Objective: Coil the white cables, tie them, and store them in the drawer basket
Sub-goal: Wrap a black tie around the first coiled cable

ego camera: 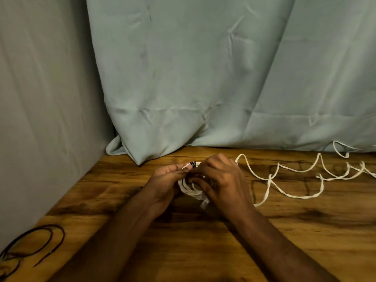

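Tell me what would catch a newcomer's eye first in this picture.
Both hands, left hand and right hand, grip a white coil with a dark tie at mid-table. A loose cable snakes off to the right, and a curtain hangs behind.

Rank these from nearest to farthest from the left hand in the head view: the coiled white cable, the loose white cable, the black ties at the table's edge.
1. Coiled white cable: held in the left hand, table centre.
2. Loose white cable: sprawled to the right.
3. Black ties: near-left table corner, farthest.
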A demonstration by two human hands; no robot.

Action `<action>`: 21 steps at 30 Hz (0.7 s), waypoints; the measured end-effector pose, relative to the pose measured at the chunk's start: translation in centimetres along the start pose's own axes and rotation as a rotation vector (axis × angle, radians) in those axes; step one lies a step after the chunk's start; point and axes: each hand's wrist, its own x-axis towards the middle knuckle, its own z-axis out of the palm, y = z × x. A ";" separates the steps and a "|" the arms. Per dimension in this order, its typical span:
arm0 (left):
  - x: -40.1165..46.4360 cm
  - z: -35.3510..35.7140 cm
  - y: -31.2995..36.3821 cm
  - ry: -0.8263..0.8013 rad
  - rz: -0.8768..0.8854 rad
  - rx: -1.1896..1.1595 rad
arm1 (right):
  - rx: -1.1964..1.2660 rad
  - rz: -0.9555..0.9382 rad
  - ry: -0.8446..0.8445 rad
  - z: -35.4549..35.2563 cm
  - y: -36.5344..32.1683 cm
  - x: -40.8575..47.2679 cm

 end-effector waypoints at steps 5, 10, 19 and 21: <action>-0.1 -0.1 -0.3 -0.064 -0.011 0.029 | 0.118 0.054 0.039 0.3 0.0 -0.1; -0.1 0.4 -0.9 -0.086 -0.044 -0.091 | 0.629 0.607 0.097 0.8 -0.7 -0.3; -0.1 0.9 -1.0 -0.028 0.051 -0.025 | 1.217 1.056 0.226 0.5 -1.6 0.3; 0.1 0.9 -1.2 0.024 0.136 0.049 | 1.151 1.005 0.207 0.4 -1.7 0.3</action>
